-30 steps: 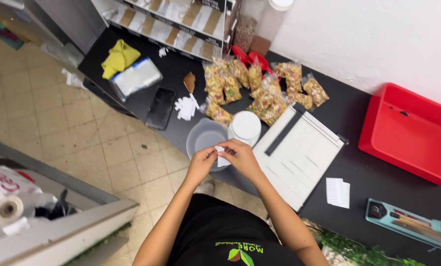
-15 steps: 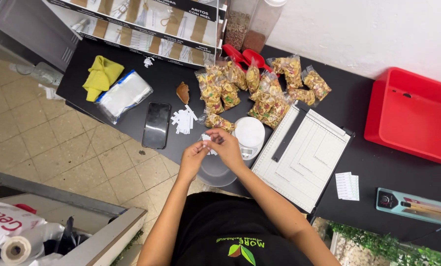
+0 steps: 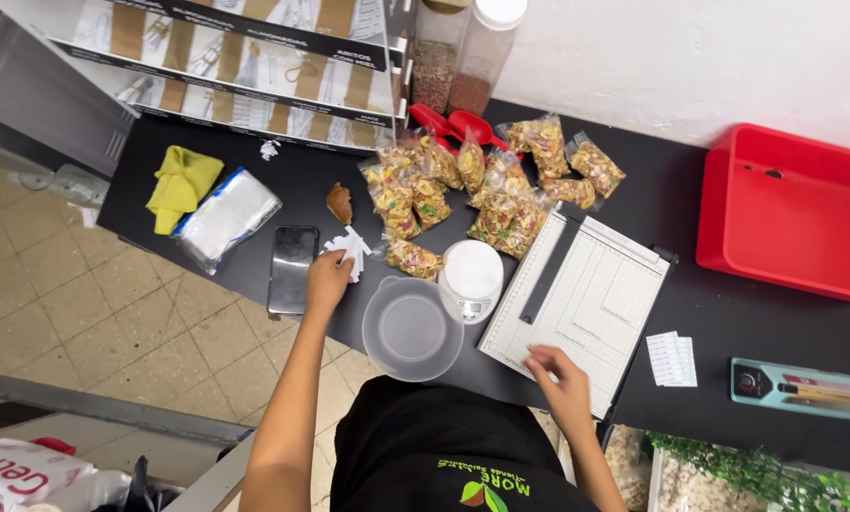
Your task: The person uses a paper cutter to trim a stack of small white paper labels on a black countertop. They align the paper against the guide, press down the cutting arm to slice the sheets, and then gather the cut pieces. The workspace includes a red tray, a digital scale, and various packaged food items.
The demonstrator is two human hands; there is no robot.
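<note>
Left of the round clear plastic bowl [image 3: 412, 329], the left hand [image 3: 328, 280] pinches white paper scraps [image 3: 349, 248]; right of it, the right hand [image 3: 560, 376] rests loosely curled and empty on the gridded paper cutter [image 3: 584, 294].

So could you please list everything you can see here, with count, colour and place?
snack bags: about a dozen, clear with yellow-brown filling, table middle back
kitchen scale: one, white, before the bags
bowl: one, clear, table front edge
paper cutter: one, white, right of scale
paper scraps: small pile, white, by left hand
phone: one, black, left of scraps
cloth: one, yellow, far left
tray: one, red, right
jars: two, clear, back
scoops: two, red, back
left hand: on scraps
right hand: on cutter
</note>
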